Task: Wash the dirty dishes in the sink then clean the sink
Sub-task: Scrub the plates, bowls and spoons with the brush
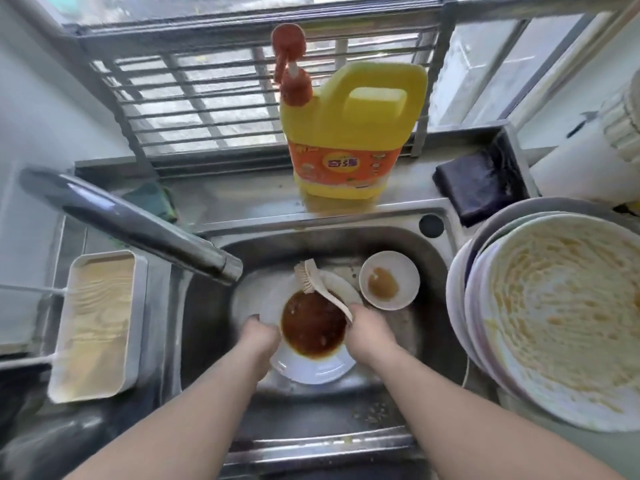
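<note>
In the steel sink (433, 268) a white plate (311, 370) lies under a bowl (313, 327) full of dark brown sauce. My left hand (258, 336) grips the bowl's left rim. My right hand (369, 332) holds the handle of a beige dish brush (318, 282), whose bristle head points away over the bowl's far edge. A small white bowl (389, 285) with a brown smear sits at the sink's back right.
The faucet (138, 225) reaches over the sink from the left. A yellow detergent jug (349, 133) stands on the back ledge beside a dark sponge (479, 187). Stacked dirty plates (561, 317) fill the right counter. A rectangular tray (98, 323) sits left.
</note>
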